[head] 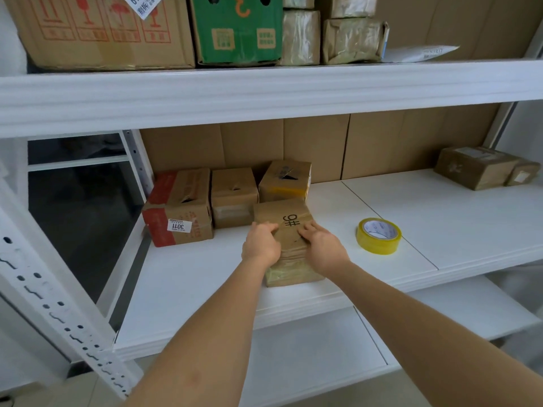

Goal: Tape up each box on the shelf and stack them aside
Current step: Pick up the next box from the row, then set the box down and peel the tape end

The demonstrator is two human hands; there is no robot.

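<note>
The left hand (260, 247) and the right hand (323, 248) lie apart on the top of the box marked 9# (286, 230), fingers pressing on it, on the white shelf (191, 277). The tape roll (378, 235) lies near on the right. Behind stand three small boxes (233, 195), and two more boxes (482, 168) stand far at the right.

"9#" in black on top of the brown box (286, 230), right between both sets of fingertips, "3011" on a white sticker on the red-striped box (178, 210) left of the fingers, partial "67" on the top-shelf carton's label (141, 4), other print too blurred.
</note>
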